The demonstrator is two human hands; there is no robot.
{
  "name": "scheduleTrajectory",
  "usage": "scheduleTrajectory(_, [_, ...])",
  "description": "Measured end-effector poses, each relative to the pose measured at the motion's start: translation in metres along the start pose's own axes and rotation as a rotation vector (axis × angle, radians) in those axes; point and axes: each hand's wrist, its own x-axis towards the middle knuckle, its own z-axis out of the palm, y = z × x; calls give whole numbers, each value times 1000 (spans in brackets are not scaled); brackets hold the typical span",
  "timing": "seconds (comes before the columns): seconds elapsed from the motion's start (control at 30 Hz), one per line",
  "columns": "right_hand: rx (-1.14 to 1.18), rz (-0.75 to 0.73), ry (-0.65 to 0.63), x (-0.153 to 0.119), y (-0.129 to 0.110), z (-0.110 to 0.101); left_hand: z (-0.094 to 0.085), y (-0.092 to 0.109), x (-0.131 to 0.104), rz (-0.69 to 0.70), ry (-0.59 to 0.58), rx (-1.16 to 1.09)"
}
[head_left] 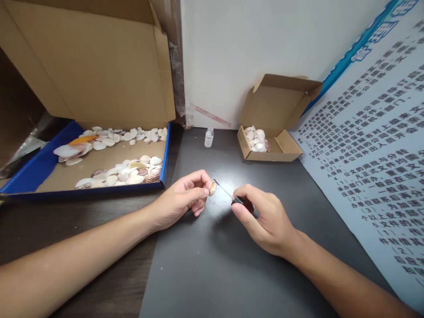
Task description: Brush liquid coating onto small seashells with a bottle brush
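Between the thumb and fingers of my left hand (pixel 189 194) is a small brownish seashell (pixel 212 187), its hollow side partly showing. My right hand (pixel 265 216) grips the black cap of a thin applicator brush (pixel 225 190). The brush's dark tip is close beside the shell; whether they touch I cannot tell. Beyond both hands, a small glass bottle (pixel 208 138) with a white label stands upright and uncapped on the dark grey mat (pixel 205 274).
At the left, an open blue-edged cardboard box (pixel 62 176) holds many loose shells (pixel 122 172). A smaller open cardboard box (pixel 274 155) with shells (pixel 255 139) stands at the back right. A printed poster (pixel 380 176) runs along the right side, and a white wall (pixel 248 44) rises behind.
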Motion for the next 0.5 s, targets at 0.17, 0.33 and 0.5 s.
scheduleTrajectory(0.17, [29,-44,-28,-1,0,1,0,0,1,3,8,-4])
scheduleTrajectory(0.33, [4,-14,-6,-1,1,1,-1,0,0,-2,-9,-1])
scheduleTrajectory(0.5, [54,-80,-51,0,-1,1,-1,0,0,-5,13,-2])
